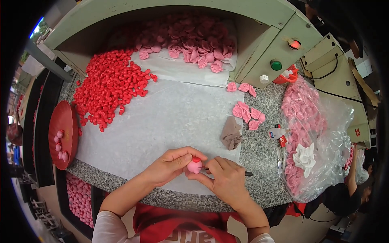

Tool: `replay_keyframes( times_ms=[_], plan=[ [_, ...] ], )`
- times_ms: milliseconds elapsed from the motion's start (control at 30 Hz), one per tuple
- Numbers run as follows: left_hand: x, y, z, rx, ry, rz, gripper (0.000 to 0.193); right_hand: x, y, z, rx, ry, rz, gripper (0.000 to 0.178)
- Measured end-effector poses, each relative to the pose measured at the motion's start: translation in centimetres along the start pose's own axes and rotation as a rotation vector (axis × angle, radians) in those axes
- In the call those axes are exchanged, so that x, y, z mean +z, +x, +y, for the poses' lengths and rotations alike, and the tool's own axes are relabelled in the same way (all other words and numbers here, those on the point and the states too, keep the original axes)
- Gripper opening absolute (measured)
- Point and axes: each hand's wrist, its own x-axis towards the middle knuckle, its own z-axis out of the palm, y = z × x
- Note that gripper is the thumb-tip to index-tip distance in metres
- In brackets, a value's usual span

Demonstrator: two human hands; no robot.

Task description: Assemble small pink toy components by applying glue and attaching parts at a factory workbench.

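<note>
Near the table's front edge, my left hand [169, 165] pinches a small round pink piece [194, 167] with a red cap [196, 160] on top. My right hand [226, 181] is closed round a slim dark-handled tool [249, 174], whose end sticks out past the palm. The tool's thin front part points at the right side of the pink piece; whether it touches cannot be made out. Beyond my hands lies a sheet of white paper [174, 109]. A heap of small glossy red pieces [109, 83] rests on its far left part.
Pink soft pieces [194, 44] fill the green machine's [259, 60] recess, and several lie at right [245, 111]. Left is a red dish [65, 133]. A brown cloth [231, 133], a small bottle [276, 133] and a plastic bag [336, 133] stand right. A pink-filled crate [79, 198] sits below.
</note>
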Motion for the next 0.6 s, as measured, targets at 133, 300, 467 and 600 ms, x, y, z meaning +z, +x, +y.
replay_keyframes(
  times_ms=[133,300,467,600],
  plan=[
    [-0.01,-0.01,-0.04,-0.002,-0.004,0.000,0.034,-0.18,0.09,-0.15,-0.003,-0.018,-0.016,0.039],
    [0.07,0.00,0.01,-0.002,-0.005,0.002,0.034,0.11,-0.02,-0.04,0.007,0.006,0.019,0.039],
    [0.08,0.01,-0.03,-0.014,-0.009,0.007,0.035,-0.07,0.01,-0.10,0.000,-0.024,-0.016,0.039],
    [0.17,0.01,0.01,-0.009,-0.009,0.010,0.035,0.14,-0.06,0.00,0.009,0.008,0.013,0.039]
  ],
)
